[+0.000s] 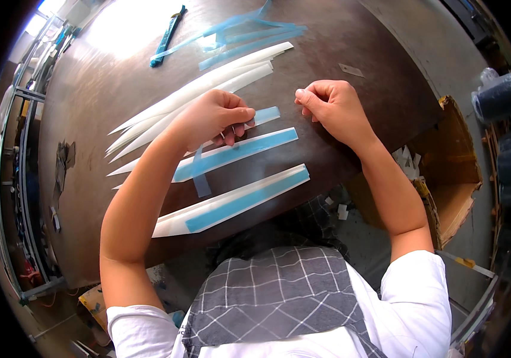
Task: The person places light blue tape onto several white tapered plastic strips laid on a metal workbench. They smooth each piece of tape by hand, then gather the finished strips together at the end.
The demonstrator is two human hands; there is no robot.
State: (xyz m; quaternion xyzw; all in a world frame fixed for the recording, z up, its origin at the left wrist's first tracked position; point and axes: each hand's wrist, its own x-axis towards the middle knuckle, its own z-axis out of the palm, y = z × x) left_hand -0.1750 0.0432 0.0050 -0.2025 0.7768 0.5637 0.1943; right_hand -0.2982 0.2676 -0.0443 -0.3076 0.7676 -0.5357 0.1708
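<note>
Hovering above the table (321, 45), the left hand (242, 124) had its thumb laid against a bent index finger, the other fingers curled in beneath. The right hand (303, 101), level with it and a short way off, had its thumb and fingertips drawn together in a pinch; whether anything thin or clear was caught in either pinch could not be told.

Just under the left fingers lay the middle strip (261, 143), white with a blue face, slanting up toward the right. A loose film (200, 178) of pale blue crossed it, left of those fingers and nearer the body. Farther down toward the body was the near strip (255, 198), also white and blue, well apart from both hands. Right beside the left thumb, the blue end of a far strip (267, 115) showed, partly hidden by the hand.

Beyond the left fingers lay a fan of white strips (208, 85), and past those, blue offcuts (249, 49) and a slim blue tool (168, 37). Beyond the right fingers was a small tag (351, 70); below and right of them, off the table's edge, stood an open carton (461, 164).
</note>
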